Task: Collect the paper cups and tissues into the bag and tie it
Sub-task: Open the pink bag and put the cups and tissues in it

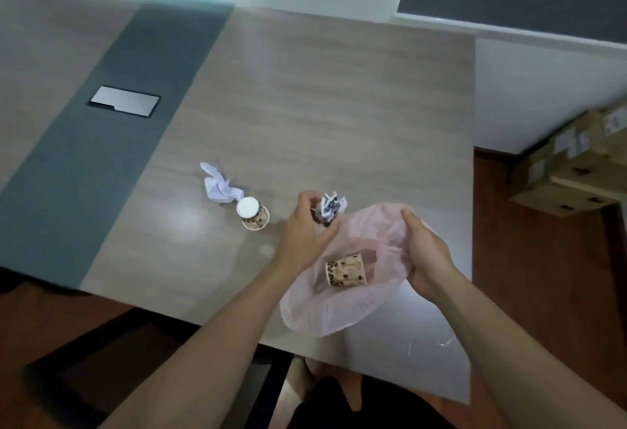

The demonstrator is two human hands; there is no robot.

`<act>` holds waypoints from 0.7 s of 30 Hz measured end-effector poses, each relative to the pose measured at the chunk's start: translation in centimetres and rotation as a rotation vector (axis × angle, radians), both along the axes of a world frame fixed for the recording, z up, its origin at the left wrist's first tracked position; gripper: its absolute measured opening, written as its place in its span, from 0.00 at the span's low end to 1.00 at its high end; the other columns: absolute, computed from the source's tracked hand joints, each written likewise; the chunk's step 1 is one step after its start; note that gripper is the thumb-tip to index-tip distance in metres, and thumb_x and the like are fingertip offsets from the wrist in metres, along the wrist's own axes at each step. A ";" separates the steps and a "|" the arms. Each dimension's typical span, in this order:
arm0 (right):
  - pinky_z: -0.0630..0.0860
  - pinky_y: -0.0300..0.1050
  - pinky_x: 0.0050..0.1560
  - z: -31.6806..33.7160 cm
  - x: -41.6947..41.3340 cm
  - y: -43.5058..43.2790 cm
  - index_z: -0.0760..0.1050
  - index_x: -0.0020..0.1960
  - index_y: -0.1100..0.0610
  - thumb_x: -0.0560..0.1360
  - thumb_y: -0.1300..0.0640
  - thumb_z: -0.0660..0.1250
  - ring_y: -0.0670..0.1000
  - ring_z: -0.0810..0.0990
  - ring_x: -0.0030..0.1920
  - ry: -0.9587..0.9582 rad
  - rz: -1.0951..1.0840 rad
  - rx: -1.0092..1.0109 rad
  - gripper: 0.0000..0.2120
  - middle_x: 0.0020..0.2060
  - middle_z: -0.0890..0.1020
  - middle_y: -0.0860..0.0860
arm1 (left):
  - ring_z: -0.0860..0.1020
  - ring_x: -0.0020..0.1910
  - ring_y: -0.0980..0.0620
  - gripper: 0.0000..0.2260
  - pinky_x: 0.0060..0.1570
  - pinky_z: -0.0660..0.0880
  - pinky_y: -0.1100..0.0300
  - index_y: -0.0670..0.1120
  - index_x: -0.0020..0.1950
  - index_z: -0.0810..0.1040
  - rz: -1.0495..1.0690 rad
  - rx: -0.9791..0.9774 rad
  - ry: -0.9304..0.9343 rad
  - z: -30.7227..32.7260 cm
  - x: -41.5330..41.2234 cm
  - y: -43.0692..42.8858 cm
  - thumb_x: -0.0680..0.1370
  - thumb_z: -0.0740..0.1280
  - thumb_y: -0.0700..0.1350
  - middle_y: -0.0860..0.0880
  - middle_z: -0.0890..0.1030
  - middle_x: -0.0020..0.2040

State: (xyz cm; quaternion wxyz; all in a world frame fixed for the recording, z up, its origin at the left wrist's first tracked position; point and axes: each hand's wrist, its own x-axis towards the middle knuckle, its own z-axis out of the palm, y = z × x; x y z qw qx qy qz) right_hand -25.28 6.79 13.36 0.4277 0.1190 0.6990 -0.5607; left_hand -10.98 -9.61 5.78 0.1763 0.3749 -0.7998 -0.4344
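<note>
Midway through collecting: left hand point(305, 225) pinches a crumpled tissue point(330, 208) at the bag point(339, 313) mouth; right hand point(424, 252) grips the rim. One cup point(346, 270) inside. Next, probably: drop it, then fetch desk point(305, 106) cup point(252, 214) and white tissue point(219, 184).

On table point(305, 106): cup point(252, 216), tissue point(220, 187), perhaps bag point(339, 309)

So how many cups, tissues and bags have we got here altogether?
Bags: 1, the pink bag.
Paper cups: 2, the loose cup and the bagged cup.
Tissues: 2, the white tissue and the held tissue.
Total: 5.
</note>
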 end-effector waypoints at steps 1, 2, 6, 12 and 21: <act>0.85 0.52 0.51 0.2 0.3 -0.4 0.85 0.58 0.55 0.87 0.44 0.66 0.55 0.90 0.46 0.008 -0.010 -0.003 0.16 0.47 0.91 0.54 | 0.81 0.46 0.59 0.21 0.43 0.77 0.65 0.54 0.62 0.69 -0.065 0.046 -0.009 0.8 0.8 0.8 0.78 0.76 0.58 0.57 0.82 0.50; 0.86 0.54 0.53 0.4 0.7 -0.8 0.85 0.58 0.56 0.86 0.43 0.67 0.56 0.90 0.47 0.015 -0.018 0.002 0.16 0.46 0.91 0.54 | 0.82 0.46 0.60 0.20 0.43 0.76 0.65 0.56 0.61 0.69 -0.126 0.061 -0.024 0.9 1.8 1.5 0.77 0.76 0.59 0.58 0.83 0.50; 0.85 0.56 0.59 1.3 2.5 -1.6 0.83 0.57 0.57 0.85 0.41 0.69 0.58 0.89 0.51 -0.006 -0.051 0.003 0.19 0.50 0.90 0.56 | 0.79 0.47 0.57 0.15 0.47 0.76 0.61 0.54 0.57 0.73 -0.199 0.014 -0.025 -1.2 4.7 4.6 0.79 0.75 0.57 0.56 0.80 0.50; 0.82 0.52 0.52 2.1 5.2 -1.8 0.81 0.50 0.57 0.85 0.44 0.69 0.55 0.86 0.43 0.006 -0.080 -0.020 0.16 0.44 0.87 0.54 | 0.74 0.56 0.54 0.23 0.54 0.66 0.78 0.45 0.68 0.79 -0.376 0.192 -0.265 -3.7 6.0 6.6 0.78 0.79 0.53 0.52 0.69 0.61; 0.81 0.52 0.51 2.0 7.6 -1.8 0.82 0.57 0.58 0.84 0.45 0.71 0.57 0.84 0.45 0.017 -0.155 -0.047 0.16 0.44 0.85 0.54 | 0.85 0.52 0.43 0.05 0.52 0.81 0.52 0.49 0.48 0.83 -0.343 0.109 -0.478 0.1 7.1 -0.2 0.80 0.71 0.49 0.45 0.87 0.49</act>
